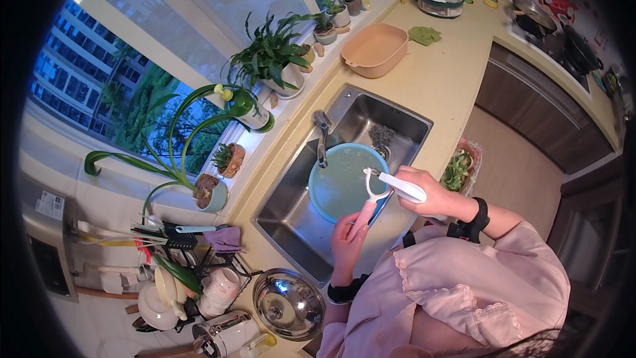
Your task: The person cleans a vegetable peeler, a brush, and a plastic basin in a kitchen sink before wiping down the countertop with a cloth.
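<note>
My left hand grips the pink handle of a Y-shaped peeler, its white forked head pointing up and away from me. In my right hand is a tool with a thick white handle and a short metal end; its exact kind is unclear. That metal end meets or nearly meets one prong of the peeler's head. Below both hands, a light-blue basin of cloudy water sits in the stainless-steel sink. The chrome faucet reaches over the basin's rim.
A peach plastic tub and a green cloth lie beyond the sink. Potted plants line the windowsill. A steel lid and a dish rack stand at the left. A bin with green scraps is on the floor.
</note>
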`<state>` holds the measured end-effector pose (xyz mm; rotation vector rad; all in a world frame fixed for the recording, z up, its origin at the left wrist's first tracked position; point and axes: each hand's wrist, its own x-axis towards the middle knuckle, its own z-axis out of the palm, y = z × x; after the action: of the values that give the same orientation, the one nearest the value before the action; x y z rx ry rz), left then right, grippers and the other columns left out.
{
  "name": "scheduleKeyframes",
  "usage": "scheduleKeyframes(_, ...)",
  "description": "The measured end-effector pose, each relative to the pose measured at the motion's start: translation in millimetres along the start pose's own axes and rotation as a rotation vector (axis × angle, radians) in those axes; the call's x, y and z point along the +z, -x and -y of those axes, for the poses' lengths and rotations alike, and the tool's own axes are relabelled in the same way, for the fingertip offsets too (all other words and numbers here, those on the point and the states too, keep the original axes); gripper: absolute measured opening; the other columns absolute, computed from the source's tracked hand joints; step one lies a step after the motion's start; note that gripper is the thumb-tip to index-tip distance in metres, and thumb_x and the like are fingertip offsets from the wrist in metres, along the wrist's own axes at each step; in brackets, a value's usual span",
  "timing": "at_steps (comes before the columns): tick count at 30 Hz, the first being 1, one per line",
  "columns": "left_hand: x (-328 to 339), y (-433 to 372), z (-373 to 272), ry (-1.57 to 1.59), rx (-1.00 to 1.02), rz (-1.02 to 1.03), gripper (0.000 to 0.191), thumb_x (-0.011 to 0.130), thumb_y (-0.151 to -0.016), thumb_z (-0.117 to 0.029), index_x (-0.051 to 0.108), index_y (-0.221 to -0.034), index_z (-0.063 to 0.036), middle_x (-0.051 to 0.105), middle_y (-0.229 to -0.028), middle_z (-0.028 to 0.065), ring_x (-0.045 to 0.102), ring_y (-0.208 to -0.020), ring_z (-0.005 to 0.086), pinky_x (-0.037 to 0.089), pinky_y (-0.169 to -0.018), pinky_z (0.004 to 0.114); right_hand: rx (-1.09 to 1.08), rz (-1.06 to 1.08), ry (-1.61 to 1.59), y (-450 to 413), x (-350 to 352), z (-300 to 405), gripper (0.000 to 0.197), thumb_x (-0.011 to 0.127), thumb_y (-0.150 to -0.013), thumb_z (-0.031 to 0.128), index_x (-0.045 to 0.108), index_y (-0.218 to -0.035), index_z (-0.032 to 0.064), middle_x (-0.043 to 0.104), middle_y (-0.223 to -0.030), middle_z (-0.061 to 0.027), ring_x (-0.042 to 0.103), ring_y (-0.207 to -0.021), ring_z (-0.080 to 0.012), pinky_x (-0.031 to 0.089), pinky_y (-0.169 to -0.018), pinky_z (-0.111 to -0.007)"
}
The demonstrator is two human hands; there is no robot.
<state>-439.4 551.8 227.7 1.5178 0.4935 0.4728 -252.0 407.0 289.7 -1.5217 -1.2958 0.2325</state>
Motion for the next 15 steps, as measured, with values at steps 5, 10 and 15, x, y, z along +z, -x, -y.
scheduleKeyframes(5, -0.6, -0.5, -0.6, -0.015, 0.055, -0.016, 0.029, 0.061, -0.076, 0.005, 0.054, -0.104, 0.0006, 0.054, -0.097, 0.0046, 0.055, -0.086, 0.0106, 0.045, -0.075, 0.022, 0.037, 0.043, 0.065, 1.3, -3.3, -0.6, 0.024, 0.056, -0.063, 0.0, 0.053, -0.086, 0.0027, 0.053, -0.077, -0.0119, 0.052, -0.075, -0.0316, 0.045, -0.065, -0.038)
scheduleKeyframes(10, -1.3, -0.4, -5.8, -0.022, 0.032, -0.027, 0.028, 0.062, -0.076, 0.004, 0.054, -0.103, 0.0004, 0.054, -0.097, 0.0043, 0.055, -0.085, 0.0104, 0.045, -0.074, 0.022, 0.033, 0.05, 0.051, 2.6, -4.0, 0.2, 0.023, 0.056, -0.062, 0.0, 0.053, -0.085, 0.0029, 0.053, -0.075, -0.0121, 0.053, -0.074, -0.0316, 0.045, -0.064, -0.038)
scheduleKeyframes(15, -7.5, -0.1, 2.4, -0.093, 0.095, -0.026, 0.03, 0.059, -0.077, 0.005, 0.052, -0.107, 0.0009, 0.059, -0.1, 0.0088, 0.057, -0.087, 0.011, 0.047, -0.073, 0.023, 0.033, 0.046, 0.018, 2.2, -5.6, 2.0, 0.021, 0.056, -0.062, 0.0, 0.053, -0.083, 0.0028, 0.052, -0.073, -0.0122, 0.052, -0.072, -0.0315, 0.045, -0.063, -0.038)
